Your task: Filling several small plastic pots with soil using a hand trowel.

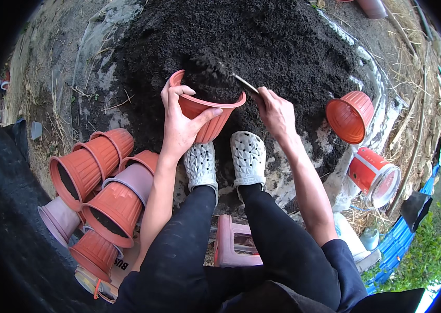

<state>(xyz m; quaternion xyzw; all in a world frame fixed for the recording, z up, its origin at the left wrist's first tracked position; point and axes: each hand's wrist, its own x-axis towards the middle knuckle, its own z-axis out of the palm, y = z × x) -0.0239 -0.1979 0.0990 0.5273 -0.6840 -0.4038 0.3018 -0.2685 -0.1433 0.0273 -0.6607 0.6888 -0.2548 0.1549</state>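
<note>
My left hand grips the near left side of a terracotta-coloured plastic flower pot, thumb on the outer wall and fingers at the rim. The pot leans away from me, and dark soil fills its mouth. At the pot's right rim my right hand holds the thin pale handle of a tool. Loose soil hides the tool's head, so its kind cannot be told. Some of that soil is blurred above the pot. Behind it spreads a heap of dark potting soil.
Stacked plastic pots lie on their sides at my left. To the right are a tipped pot and a red-labelled clear container. My pale clogs stand below the held pot. A plastic stool is between my legs.
</note>
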